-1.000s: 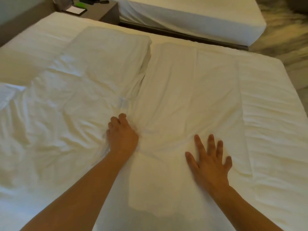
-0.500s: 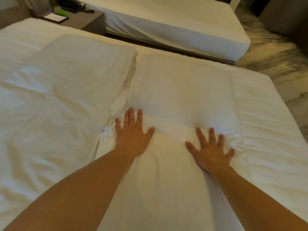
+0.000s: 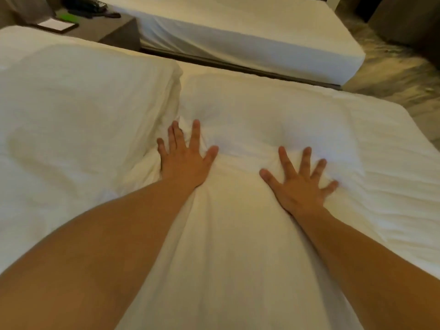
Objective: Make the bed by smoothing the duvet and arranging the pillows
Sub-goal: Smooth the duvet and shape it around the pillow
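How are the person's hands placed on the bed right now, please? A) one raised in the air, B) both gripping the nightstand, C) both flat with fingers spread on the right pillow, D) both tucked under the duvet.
C: the left hand and right hand lie open, fingers splayed, pressing the right pillow.

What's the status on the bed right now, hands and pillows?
Left hand and right hand flat, fingers spread, pressing the right pillow. Left pillow alongside it. Nothing in the way.

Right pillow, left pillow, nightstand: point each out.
right pillow [image 3: 273, 120], head view, its top face.
left pillow [image 3: 90, 98], head view, its top face.
nightstand [image 3: 119, 32], head view, its top near the corner.
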A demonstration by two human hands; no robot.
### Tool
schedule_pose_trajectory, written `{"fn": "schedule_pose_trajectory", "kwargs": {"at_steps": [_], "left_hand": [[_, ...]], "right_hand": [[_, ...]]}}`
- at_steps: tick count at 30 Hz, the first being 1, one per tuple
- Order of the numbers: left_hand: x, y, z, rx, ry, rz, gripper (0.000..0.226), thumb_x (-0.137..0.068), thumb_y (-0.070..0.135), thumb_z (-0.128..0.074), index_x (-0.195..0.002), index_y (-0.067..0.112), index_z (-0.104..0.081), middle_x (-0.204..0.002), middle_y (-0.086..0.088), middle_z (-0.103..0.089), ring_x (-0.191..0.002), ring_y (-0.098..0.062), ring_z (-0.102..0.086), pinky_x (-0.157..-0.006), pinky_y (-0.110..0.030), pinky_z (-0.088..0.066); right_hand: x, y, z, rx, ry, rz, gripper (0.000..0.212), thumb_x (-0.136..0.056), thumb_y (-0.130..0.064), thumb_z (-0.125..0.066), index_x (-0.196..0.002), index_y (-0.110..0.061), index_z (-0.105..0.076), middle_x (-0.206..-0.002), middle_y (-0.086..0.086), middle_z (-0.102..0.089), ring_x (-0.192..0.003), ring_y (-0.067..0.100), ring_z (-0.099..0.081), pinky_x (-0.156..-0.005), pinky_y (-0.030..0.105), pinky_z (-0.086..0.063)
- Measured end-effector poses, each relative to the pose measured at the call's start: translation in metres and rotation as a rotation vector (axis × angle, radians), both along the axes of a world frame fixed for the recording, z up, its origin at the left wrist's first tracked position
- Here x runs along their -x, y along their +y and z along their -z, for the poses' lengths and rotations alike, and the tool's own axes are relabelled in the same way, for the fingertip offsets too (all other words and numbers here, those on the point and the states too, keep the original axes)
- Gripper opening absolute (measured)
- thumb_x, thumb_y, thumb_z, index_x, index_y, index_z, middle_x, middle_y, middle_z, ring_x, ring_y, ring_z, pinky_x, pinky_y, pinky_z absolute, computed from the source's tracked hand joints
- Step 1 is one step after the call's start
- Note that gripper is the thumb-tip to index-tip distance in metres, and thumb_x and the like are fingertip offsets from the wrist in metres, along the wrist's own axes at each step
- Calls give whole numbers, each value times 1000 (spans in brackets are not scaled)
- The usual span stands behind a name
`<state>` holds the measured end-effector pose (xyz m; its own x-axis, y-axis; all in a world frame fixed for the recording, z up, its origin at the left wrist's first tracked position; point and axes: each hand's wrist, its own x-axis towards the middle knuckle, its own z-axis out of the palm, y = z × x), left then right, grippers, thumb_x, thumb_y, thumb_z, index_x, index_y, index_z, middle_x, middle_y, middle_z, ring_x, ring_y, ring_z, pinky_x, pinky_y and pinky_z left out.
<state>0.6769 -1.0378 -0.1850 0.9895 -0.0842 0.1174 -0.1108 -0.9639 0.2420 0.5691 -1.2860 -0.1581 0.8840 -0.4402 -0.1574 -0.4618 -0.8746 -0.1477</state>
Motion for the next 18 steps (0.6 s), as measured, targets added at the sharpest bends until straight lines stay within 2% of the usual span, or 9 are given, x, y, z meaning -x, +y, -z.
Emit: {"fn": "schedule_pose_trajectory", "kwargs": {"at_steps": [6, 11, 15, 17, 18], "left_hand": [[-19, -10, 50, 34, -85, -46, 85, -95, 78, -12, -163, 30, 6, -168, -26, -6, -158, -34, -2, -121, -65, 0], [-14, -2, 38, 26, -20, -25, 88, -92, 82, -8, -162, 33, 11, -169, -24, -3, -158, -31, 0, -123, -63, 0], [22, 10, -12, -68, 229, -14, 88, -89, 85, -7, -162, 38, 10, -169, -23, 13, -158, -33, 10, -124, -58, 6], [66, 10, -44, -136, 302, -3, 88, -89, 84, -8, -163, 38, 1, -169, -19, 18, -157, -32, 16, -123, -60, 10], [96, 8, -56, -142, 337, 35, 90, -88, 86, -6, -163, 36, -1, -169, -17, 19, -157, -30, 18, -122, -60, 12]], "right_hand": [[-9, 9, 51, 57, -136, 6, 82, -79, -98, -8, -150, -65, 18, -168, -3, 32, -154, 37, 29, -112, 76, 17], [-6, 2, 34, -25, -34, -32, 86, -75, -101, -8, -151, -66, 13, -171, -6, 25, -156, 36, 24, -115, 72, 16], [39, -34, -11, 1, 82, -80, 84, -84, -92, -18, -159, -55, -3, -174, -9, 5, -160, 25, 6, -123, 64, 0], [88, -61, -21, 4, 87, 48, 86, -84, -92, -23, -158, -55, -1, -174, -10, 6, -160, 26, 3, -121, 67, -9], [116, -71, -26, -72, 94, 147, 90, -81, -95, -28, -157, -56, 2, -174, -9, 5, -160, 30, -4, -118, 68, -16]]}}
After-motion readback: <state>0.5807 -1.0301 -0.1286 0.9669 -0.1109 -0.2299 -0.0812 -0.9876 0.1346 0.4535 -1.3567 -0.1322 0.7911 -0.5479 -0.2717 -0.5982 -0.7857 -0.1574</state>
